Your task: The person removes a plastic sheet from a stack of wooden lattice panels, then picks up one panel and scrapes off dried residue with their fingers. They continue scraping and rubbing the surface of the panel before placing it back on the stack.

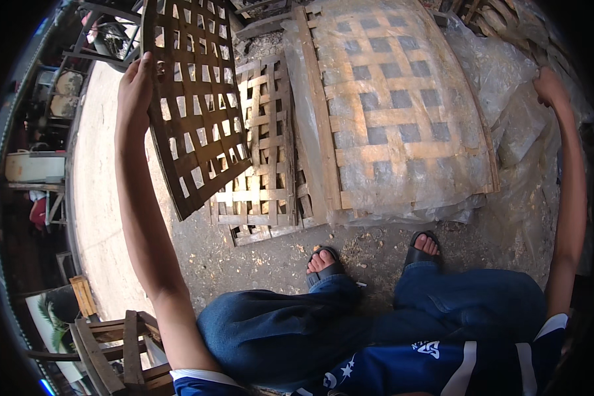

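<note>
My left hand (136, 92) grips the side edge of a dark wooden lattice panel (198, 119), held tilted at the upper left. Behind and below it, more woven lattice panels (257, 211) lie stacked on the ground. Beside them on the right, a larger lattice panel (389, 115) lies under or wrapped in clear, crumpled plastic. At the far upper right, my right hand (549, 86) is closed on a bunch of this plastic sheet (508, 152).
My sandaled feet (320, 263) stand on grey ground (264, 264) strewn with debris. A slatted wooden crate (105, 343) is at the lower left. A pale paved strip (96, 198) runs along the left, with metal frames (96, 53) and assorted items beyond.
</note>
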Demonstrator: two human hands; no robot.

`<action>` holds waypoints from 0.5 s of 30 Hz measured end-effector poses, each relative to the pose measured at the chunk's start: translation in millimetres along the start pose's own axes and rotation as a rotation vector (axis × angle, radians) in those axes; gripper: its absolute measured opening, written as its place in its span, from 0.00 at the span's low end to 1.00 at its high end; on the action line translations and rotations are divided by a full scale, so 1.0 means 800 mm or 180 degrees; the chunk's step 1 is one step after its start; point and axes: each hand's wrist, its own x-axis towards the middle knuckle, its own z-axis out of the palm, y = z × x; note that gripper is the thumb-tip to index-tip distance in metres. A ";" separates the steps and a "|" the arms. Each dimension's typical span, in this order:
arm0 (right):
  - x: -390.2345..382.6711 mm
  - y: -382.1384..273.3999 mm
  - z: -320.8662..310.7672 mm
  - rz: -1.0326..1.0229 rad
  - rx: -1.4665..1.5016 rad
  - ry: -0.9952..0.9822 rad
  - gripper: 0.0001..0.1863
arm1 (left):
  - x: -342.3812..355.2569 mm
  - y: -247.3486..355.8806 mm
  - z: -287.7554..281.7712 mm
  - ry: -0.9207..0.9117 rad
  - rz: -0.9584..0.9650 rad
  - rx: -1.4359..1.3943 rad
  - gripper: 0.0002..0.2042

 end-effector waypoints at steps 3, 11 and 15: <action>-0.016 -0.090 -0.034 -0.1255 0.0517 0.0952 0.19 | 0.002 -0.015 -0.014 -0.0138 0.0062 -0.0003 0.21; -0.097 -0.227 -0.004 -0.2166 0.1541 0.0225 0.13 | -0.018 0.007 0.004 -0.0213 -0.0283 -0.0666 0.21; -0.115 -0.240 -0.011 -0.2001 0.1669 0.0080 0.14 | -0.015 0.004 -0.006 -0.0618 -0.0203 -0.0869 0.20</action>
